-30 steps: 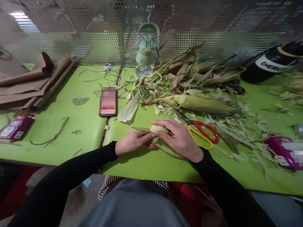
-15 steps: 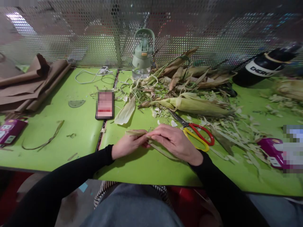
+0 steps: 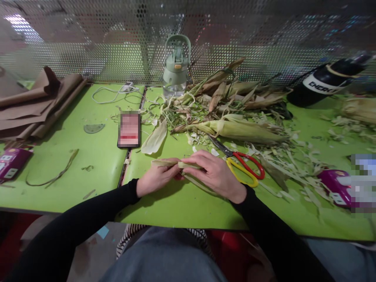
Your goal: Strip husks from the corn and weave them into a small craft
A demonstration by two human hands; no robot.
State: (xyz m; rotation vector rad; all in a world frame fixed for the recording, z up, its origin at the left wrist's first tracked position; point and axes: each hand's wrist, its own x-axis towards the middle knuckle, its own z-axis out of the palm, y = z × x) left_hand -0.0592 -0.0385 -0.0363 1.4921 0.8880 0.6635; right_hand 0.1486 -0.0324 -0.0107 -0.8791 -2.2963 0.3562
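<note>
Green worktop, husk held between both hands

Perforated screen (image 3: 117,55) runs along the far edge of my green worktop (image 3: 176,211), with leafy scraps (image 3: 305,172) spread to the right. At the near middle, just above the surface, my left hand (image 3: 158,179) pinches a pale husk piece (image 3: 165,163), and my right hand (image 3: 216,176) grips its right end with thumb and fingers. A long strip (image 3: 202,185) trails beneath the right hand; whether it is joined on, I cannot tell.

I judge the husk light and limp across, stiffer along its length, likely to split along the grain if twisted. Flat pinches near the middle, fingertips close together, should suit it best.

Beyond lies a whole husk (image 3: 249,131), with the scissors (image 3: 231,153) just nearer. Far off stands a green-topped bottle (image 3: 175,72), clear below; how much it holds is hard to tell. Far right, a black bottle (image 3: 311,90) leans over, its contents hidden. Purple packs sit left (image 3: 16,164) and right (image 3: 333,184); nothing shows what is inside.
</note>
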